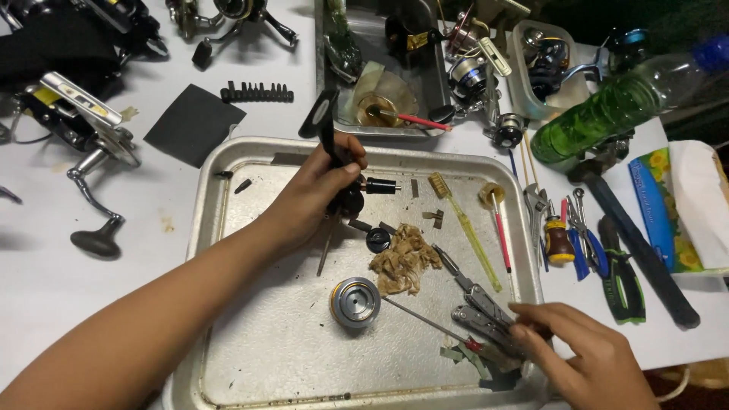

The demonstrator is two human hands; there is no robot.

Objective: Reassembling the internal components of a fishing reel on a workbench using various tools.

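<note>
Black reel body [339, 178] sits at centre frame over the metal tray [228, 228], clenched in the left hand [315, 193]. Its long axis runs near vertical in the frame, handle arm pointing to the top, a shaft stub jutting right. Stripped down already, by the look: silver spool [355, 301] off, small parts and a greasy wad [404, 260] scattered. Lower right, the right hand [585, 353] touches the multi-tool [486, 319], fingers loose.
</note>
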